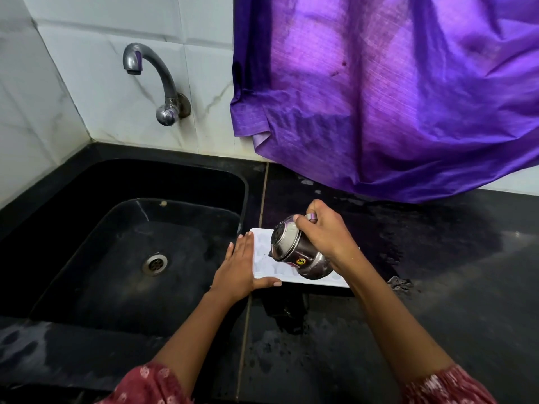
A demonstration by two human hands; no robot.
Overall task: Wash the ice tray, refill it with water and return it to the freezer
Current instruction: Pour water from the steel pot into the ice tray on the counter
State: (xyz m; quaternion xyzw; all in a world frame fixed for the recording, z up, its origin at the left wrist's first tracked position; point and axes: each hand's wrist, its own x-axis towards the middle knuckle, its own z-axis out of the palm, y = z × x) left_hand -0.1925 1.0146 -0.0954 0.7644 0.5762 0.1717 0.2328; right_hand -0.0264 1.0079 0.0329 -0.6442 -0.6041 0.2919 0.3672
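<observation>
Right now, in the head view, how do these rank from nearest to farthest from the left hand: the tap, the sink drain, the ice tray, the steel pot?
1. ice tray: the left hand rests on its left edge.
2. steel pot: just to the right, tilted over the tray.
3. sink drain: to the left, lower down.
4. tap: on the back wall.

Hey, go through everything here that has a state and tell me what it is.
Ice tray: flat on the wet counter beside the sink.
Steel pot: tilted over the tray.
Right hand: grips the pot.
Left hand: fingers straight, touching the tray's left edge.
Tap: no water running.
</observation>
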